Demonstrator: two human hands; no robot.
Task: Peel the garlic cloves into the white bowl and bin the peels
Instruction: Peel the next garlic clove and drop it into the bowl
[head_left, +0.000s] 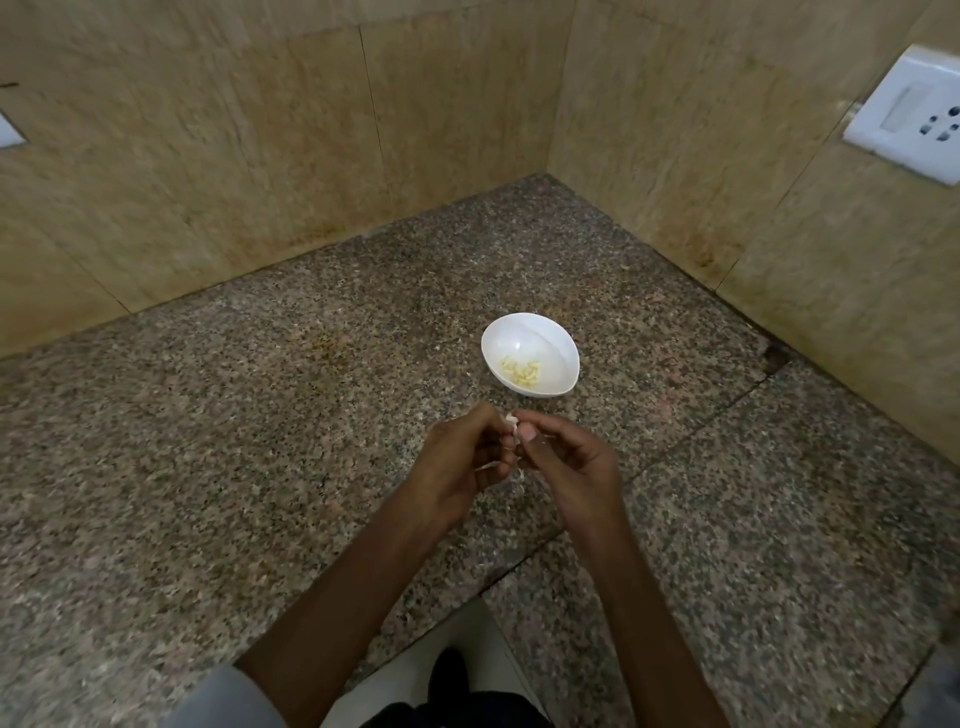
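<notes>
A white bowl (540, 338) stands on the speckled granite counter, with several peeled yellowish garlic cloves (521, 371) lying in its bottom. Just in front of the bowl, my left hand (457, 467) and my right hand (566, 467) meet above the counter. Both pinch a small white garlic clove (511, 423) between fingertips and thumbs. Bits of papery white peel (488, 466) stick out under my left fingers. No bin is in view.
The granite counter (260, 441) fills an inner corner between two beige tiled walls. A white wall socket (909, 111) sits on the right wall, and another plate edge (8, 132) on the left wall. The counter's front edge notches in near my body, showing floor below.
</notes>
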